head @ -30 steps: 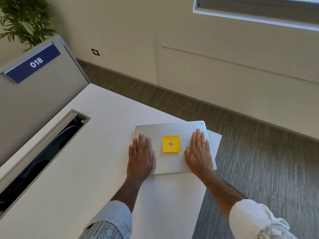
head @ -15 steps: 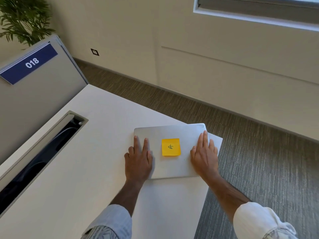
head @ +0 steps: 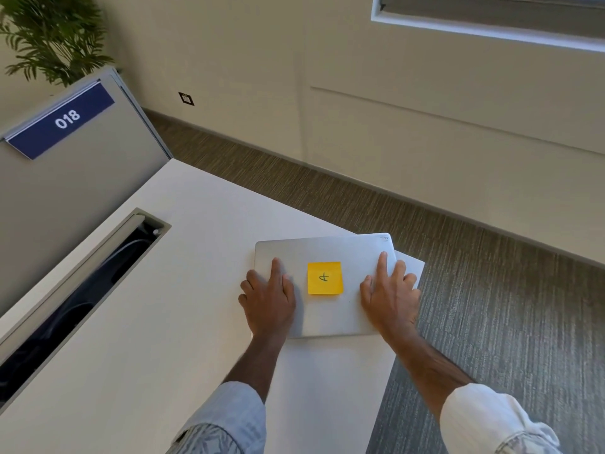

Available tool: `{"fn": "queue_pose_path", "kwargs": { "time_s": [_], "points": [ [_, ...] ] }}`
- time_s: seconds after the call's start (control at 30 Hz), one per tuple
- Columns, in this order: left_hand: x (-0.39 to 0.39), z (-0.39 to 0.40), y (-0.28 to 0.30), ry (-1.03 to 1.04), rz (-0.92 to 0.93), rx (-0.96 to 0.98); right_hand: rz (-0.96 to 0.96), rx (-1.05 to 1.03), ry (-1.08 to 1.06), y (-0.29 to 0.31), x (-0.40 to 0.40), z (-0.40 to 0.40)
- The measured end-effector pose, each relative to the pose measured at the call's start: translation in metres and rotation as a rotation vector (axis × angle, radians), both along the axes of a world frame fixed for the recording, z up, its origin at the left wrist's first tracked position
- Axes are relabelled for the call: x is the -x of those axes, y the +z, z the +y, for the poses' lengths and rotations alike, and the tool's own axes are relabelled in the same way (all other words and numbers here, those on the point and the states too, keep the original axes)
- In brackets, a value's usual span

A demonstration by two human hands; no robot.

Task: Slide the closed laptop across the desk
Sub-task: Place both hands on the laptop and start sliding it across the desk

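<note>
A potted plant [head: 55, 37] stands behind the divider [head: 75, 191] (labelled 018).

We note bright, even daylight. Soft shadows lie beneath both hands on the laptop [head: 327, 283]. Wide-angle distortion bends the table [head: 147, 339] edges; the sleeves appear slightly blurred.

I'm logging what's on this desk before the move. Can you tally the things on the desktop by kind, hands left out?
Closed laptop: 1
Yellow sticky note, stuck on the laptop's lid: 1
Total: 2
The left hand and right hand lie flat on the lid.
</note>
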State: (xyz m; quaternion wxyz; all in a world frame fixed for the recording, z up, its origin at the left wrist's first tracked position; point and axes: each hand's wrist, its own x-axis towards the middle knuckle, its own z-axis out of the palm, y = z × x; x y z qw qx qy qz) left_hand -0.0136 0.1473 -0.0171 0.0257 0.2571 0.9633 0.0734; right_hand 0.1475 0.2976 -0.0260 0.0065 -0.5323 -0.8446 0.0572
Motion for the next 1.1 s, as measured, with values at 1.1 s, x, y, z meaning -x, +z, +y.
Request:
{"fn": "queue_pose_path", "kwargs": {
  "time_s": [1.1],
  "points": [
    [0.009,-0.032,0.012,0.203,-0.356,-0.545,0.195,0.069,-0.053,0.008,-0.01,-0.035]
  ]
}}
